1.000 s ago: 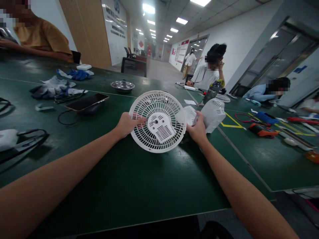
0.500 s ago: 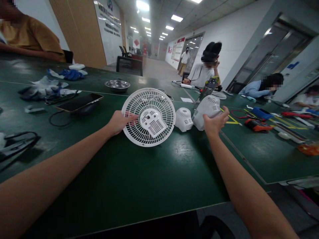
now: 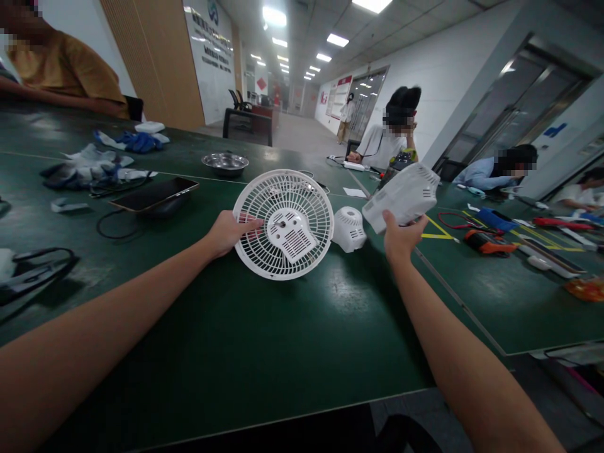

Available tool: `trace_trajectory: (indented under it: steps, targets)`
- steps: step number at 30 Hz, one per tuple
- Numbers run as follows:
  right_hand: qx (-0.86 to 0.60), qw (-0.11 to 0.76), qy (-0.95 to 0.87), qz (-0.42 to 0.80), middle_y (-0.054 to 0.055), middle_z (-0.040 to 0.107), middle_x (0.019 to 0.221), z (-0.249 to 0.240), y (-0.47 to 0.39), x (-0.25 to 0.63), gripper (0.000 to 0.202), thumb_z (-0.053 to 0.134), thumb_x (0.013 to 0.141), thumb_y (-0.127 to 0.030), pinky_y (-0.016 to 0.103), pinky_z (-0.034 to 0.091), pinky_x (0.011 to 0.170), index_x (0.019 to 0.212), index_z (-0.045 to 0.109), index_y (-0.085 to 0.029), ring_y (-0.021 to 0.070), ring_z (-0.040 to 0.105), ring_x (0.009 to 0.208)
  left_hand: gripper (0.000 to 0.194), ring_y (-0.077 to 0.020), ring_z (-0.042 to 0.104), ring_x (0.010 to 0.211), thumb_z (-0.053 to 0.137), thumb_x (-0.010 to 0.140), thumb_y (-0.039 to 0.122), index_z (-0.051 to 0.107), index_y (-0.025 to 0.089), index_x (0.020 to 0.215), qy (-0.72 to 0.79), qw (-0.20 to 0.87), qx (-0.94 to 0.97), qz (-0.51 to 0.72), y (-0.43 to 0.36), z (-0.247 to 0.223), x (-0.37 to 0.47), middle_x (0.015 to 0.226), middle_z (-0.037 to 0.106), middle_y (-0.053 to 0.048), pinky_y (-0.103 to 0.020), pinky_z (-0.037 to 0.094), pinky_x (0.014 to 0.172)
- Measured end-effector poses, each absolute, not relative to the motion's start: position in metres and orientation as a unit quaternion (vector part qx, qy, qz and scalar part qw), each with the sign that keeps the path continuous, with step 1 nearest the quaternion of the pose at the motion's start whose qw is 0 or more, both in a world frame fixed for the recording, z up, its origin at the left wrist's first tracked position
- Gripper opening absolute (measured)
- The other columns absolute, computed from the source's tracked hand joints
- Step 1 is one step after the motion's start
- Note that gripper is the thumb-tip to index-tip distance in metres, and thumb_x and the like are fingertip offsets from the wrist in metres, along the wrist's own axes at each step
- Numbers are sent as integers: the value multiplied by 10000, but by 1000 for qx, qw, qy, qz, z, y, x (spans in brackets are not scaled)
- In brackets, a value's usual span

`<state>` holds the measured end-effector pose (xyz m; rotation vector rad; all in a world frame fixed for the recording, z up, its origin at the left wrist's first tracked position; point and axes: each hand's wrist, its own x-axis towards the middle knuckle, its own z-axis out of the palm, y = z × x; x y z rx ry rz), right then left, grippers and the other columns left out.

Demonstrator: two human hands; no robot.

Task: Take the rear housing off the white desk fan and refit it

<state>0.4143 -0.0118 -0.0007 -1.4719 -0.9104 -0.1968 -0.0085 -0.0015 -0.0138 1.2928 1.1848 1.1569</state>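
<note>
My left hand [image 3: 225,234] grips the left rim of a round white fan grille [image 3: 302,189], its fingers behind and through the slots. A slotted plate sits at the grille's centre and faces me. My right hand [image 3: 403,239] is closed around a white vented plastic fan housing [image 3: 401,196], held tilted above the table. Between them a smaller white vented motor cover [image 3: 349,229] stands on the green table [image 3: 283,352], close to the grille's right edge. The fingers of my right hand are partly hidden by the housing.
A metal bowl [image 3: 225,163] lies behind the grille. To the left are a phone [image 3: 158,194] and crumpled gloves [image 3: 89,167]. An orange multimeter [image 3: 488,242] and a long white-edged tool [image 3: 550,257] lie right. Several people sit around the table.
My right hand has turned the fan housing, which is now tipped further over to the right and raised slightly. My left hand and the grille have hardly moved.
</note>
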Motion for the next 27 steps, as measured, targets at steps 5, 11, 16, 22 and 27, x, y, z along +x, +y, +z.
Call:
trace_trajectory:
  steps: [5,11,16,22,27]
  targets:
    - [-587,641,-491,-62,132,692,1126,10,-24,374,764,767,696,-498,419,545,853,1296,405,-194,284,704,968,102,-203,726,721,822,762,185,758,168,841,490,499,532,476,-1,-14,-8,816,757,-72,-354,618,694]
    - [-636,564,-526,-2,142,694,1120,-2,-29,343,811,800,631,-562,485,517,906,1268,457,-197,322,677,993,108,-196,727,725,816,760,171,746,157,842,489,497,528,484,-1,-15,-6,842,761,-78,-351,618,715]
    - [-637,580,-504,-53,120,696,1070,1,-26,361,830,815,611,-538,474,524,866,1281,468,-192,300,671,928,136,-204,733,733,823,757,188,741,160,861,498,492,533,476,0,-15,-8,844,762,-75,-360,621,724]
    - [-660,615,-417,-106,101,685,1067,6,-17,416,757,781,608,-426,467,524,867,1249,444,-205,301,678,927,127,-216,736,753,817,759,193,736,158,850,508,491,528,472,-1,-14,-7,835,758,-79,-372,620,748]
    - [-704,597,-376,-81,119,645,1178,1,-13,434,669,696,630,-356,501,479,986,1220,408,-231,338,643,1104,159,-225,739,762,829,751,217,742,157,871,503,492,531,472,3,-17,-9,862,760,-85,-390,623,753]
